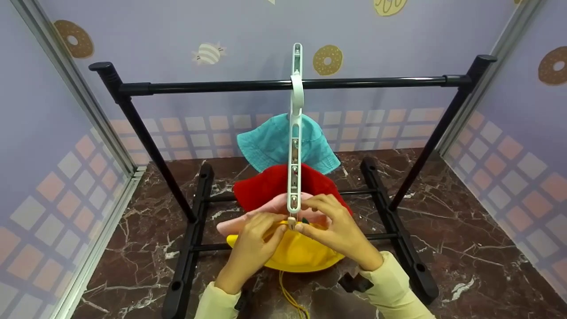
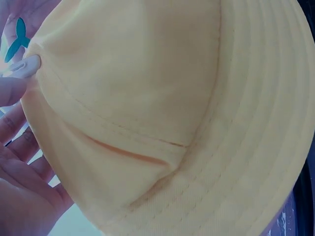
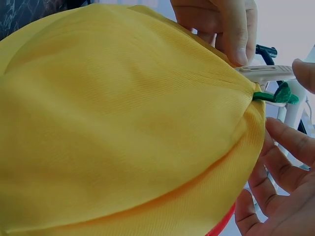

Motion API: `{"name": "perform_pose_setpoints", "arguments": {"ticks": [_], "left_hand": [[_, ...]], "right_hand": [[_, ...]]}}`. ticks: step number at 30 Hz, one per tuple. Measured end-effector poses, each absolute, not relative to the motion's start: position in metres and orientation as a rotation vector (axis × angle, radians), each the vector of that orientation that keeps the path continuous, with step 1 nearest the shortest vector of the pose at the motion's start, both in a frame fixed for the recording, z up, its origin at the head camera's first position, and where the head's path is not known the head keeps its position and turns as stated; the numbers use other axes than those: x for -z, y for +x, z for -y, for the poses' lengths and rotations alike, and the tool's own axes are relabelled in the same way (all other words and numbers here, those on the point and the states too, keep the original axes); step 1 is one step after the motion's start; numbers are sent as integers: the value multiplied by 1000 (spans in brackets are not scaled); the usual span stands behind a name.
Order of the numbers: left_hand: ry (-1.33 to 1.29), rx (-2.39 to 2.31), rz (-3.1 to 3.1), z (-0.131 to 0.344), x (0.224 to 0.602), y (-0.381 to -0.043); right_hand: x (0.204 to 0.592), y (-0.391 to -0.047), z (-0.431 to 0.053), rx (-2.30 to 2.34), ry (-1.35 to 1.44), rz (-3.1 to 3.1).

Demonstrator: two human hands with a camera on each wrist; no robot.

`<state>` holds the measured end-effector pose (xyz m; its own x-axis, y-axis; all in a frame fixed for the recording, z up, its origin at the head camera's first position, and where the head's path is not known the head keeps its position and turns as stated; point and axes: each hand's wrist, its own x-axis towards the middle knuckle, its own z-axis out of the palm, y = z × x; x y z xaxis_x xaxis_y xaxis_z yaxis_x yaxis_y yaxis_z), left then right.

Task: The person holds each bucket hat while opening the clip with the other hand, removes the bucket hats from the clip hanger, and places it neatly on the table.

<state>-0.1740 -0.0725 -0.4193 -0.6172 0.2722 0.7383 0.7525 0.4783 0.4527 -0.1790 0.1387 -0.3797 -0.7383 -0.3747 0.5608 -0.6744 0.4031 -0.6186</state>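
A yellow bucket hat (image 1: 305, 252) with a green sprout on top (image 3: 283, 93) hangs by its crown from a pale clip (image 3: 266, 73) at the near end of a white hanger (image 1: 294, 133). My left hand (image 1: 254, 241) pinches the top of the hat close beside the clip, thumb on the near side and fingers behind. My right hand (image 1: 341, 228) is on the other side, its thumb tip at the clip's end and its other fingers spread apart. Behind hang a pink hat (image 1: 234, 225), a red hat (image 1: 252, 190) and a light blue hat (image 1: 266, 141).
The hanger hooks over the bar (image 1: 212, 86) of a black rack whose feet (image 1: 401, 248) stand on a dark marbled table (image 1: 478, 266). A yellow cord (image 1: 290, 299) dangles below the near hat. Patterned walls (image 1: 146, 40) enclose the back and both sides.
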Motion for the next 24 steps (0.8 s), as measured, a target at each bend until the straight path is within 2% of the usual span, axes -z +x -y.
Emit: {"name": "perform_pose_setpoints", "arguments": {"ticks": [24], "left_hand": [[-845,1021,2176,62,420,-169]], "right_hand": [[378,-181,-135,-1277,922,2260]]}}
